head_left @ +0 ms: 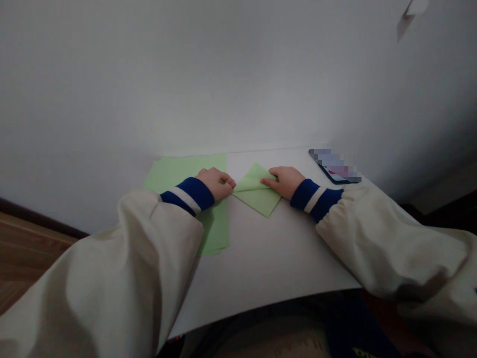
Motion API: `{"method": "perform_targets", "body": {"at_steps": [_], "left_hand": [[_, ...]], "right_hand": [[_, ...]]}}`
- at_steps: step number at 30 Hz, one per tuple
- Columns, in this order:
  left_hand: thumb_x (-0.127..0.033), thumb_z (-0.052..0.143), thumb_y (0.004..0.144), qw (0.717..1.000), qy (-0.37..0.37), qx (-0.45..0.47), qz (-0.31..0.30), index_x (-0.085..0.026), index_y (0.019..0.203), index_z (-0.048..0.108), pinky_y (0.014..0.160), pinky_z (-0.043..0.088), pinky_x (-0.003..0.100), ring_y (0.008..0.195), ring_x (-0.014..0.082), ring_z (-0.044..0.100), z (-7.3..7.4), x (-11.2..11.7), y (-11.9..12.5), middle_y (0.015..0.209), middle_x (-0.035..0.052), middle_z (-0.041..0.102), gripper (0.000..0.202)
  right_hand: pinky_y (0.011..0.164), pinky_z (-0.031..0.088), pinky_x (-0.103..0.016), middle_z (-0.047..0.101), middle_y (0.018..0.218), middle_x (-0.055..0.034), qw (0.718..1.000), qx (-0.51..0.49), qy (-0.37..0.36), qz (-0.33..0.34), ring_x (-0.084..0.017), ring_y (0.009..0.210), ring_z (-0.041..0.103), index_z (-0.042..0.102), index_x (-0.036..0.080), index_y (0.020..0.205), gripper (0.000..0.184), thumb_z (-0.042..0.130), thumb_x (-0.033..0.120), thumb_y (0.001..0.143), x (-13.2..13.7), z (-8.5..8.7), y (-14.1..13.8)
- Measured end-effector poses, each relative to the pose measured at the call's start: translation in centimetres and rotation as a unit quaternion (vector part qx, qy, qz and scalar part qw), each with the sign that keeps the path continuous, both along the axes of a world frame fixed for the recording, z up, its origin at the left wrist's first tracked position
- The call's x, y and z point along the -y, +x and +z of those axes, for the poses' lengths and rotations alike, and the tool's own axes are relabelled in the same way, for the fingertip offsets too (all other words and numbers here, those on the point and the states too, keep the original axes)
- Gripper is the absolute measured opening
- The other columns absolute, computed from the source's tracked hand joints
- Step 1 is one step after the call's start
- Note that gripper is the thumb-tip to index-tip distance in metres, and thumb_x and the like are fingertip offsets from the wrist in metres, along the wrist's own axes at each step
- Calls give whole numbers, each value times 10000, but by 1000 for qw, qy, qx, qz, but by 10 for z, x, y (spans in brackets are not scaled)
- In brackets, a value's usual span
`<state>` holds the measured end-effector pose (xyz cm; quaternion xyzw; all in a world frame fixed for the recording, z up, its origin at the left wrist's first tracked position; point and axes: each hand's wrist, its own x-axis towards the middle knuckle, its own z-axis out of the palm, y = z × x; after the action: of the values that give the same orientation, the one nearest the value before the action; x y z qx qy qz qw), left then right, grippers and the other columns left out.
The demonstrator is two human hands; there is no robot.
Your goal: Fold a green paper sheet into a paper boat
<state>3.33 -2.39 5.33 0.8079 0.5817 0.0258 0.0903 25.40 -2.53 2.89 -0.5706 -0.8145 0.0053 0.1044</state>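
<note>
I see the left arm [149, 263] and right arm [387, 243] slanting inward across the table's [276, 263] side edges, the left hand [215, 184] curled, thumb and fingertips pinched together, and the right hand [288, 181] palm down, thumb and forefinger slightly apart, pointing toward it.

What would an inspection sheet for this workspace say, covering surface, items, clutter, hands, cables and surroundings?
Surface: white tabletop, against a pale wall.
Items: folded green paper between the hands; green sheets to its left.
Clutter: phone at far right, screen pixelated.
Hands: left hand at the folded paper's left corner; right hand on its right side; grip unclear.
Cables: nothing seen.
Surroundings: brown wood-look surface low at left.
</note>
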Motion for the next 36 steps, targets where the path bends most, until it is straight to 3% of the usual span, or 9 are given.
{"method": "perform_targets", "body": {"at_steps": [5, 18, 21, 25, 29, 33, 36], "left_hand": [[-546, 448, 764, 997, 72, 4, 10, -219, 793, 678, 754, 417, 374, 781, 229, 551, -8, 3, 7, 816, 60, 642, 401], [-468, 474, 764, 991, 110, -70, -22, -206, 751, 662, 786, 433, 410, 907, 284, 537, -16, 4, 6, 917, 92, 597, 322], [-365, 500, 750, 981, 188, -26, -35, -159, 1026, 599, 851, 426, 404, 984, 277, 522, -20, 9, 8, 1054, 121, 566, 359], [-306, 449, 800, 964, 213, 25, -156, -57, 1382, 241, 1038, 290, 400, 1273, 270, 332, -31, 9, 11, 1418, 172, 317, 667], [-298, 404, 829, 972, 177, 10, -157, -108, 1437, 71, 1069, 210, 482, 1362, 293, 174, -40, 6, 11, 1507, 146, 120, 718], [-319, 362, 860, 977, 132, -34, -162, -144, 1441, 99, 1077, 194, 478, 1377, 286, 121, -38, 5, 12, 1519, 122, 45, 660], [-330, 323, 882, 978, 105, -71, -167, -155, 1438, 141, 1087, 171, 479, 1381, 272, 110, -34, 7, 14, 1519, 96, 80, 611]], "right_hand": [[560, 245, -265, 598, 705, -33, 1000, -14, -3, 8, -128, 601, 439, 604, 170, 759, 367, 416, 472, 848, 1, 3, -3], [532, 235, -253, 484, 589, 10, 998, -50, -32, 11, -104, 547, 367, 551, 180, 633, 321, 487, 444, 803, 4, 7, 1], [528, 227, -254, 438, 563, 24, 998, -54, -29, 26, -98, 537, 350, 498, 180, 587, 330, 495, 428, 803, 5, 6, -1], [525, 217, -258, 407, 555, 29, 998, -52, -13, 40, -95, 529, 323, 436, 183, 556, 348, 499, 420, 802, 6, 5, -4], [525, 222, -258, 425, 555, 26, 998, -52, -23, 38, -95, 526, 327, 445, 183, 562, 334, 499, 405, 805, 6, 6, -6], [523, 240, -255, 465, 563, 23, 998, -54, -25, 36, -97, 528, 353, 489, 181, 591, 308, 517, 408, 798, 5, 6, -6], [539, 289, -238, 564, 646, 16, 995, -94, -32, -1, -98, 567, 435, 572, 179, 739, 206, 583, 384, 757, 5, 8, -6]]}}
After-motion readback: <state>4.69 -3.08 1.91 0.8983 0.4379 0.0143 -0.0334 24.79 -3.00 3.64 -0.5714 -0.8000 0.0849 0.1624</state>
